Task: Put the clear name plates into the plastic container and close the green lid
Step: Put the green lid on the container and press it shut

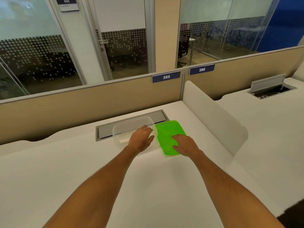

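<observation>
While lid (167, 131) is lying flat on desk (82, 162) touching container (131, 127) right side, right hand (185, 144) is pressing spread fingers on it, likely readying pickup. Left hand (141, 139), open, is reaching over container near rim, maybe steadying. Plates: faint pale shape inside, can't confirm. Divider (213, 116) is limiting room rightward; near desk is offering free space.

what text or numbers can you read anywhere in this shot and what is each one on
"385" on the blue tag on the desk partition.
"386" on the blue tag on the next partition.
"PUSH" on the door plate, running vertically above the handle.
"030" on the room sign by the door, blurred; the smaller line under it is unreadable.
No text shows on the green lid or the plastic container.
</observation>
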